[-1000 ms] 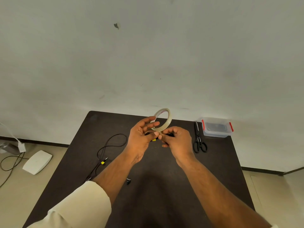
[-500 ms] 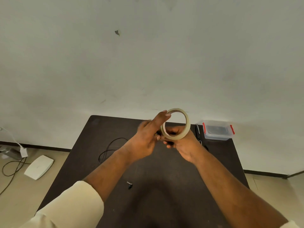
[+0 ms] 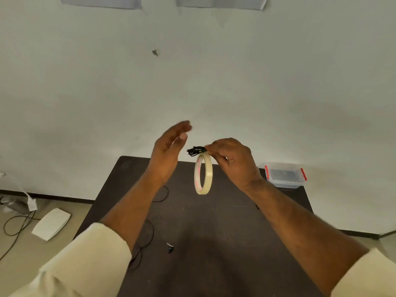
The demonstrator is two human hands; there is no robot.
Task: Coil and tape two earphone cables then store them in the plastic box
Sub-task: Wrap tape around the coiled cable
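Overhead, right hand pinches the coiled black earphone cable; a masking tape roll hangs beneath it. Left hand raised beside, fingers straight, released.

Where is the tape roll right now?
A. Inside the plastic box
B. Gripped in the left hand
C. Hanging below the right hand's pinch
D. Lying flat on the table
C: the tape roll dangles under the right hand, which pinches the coiled cable; the left hand is open.
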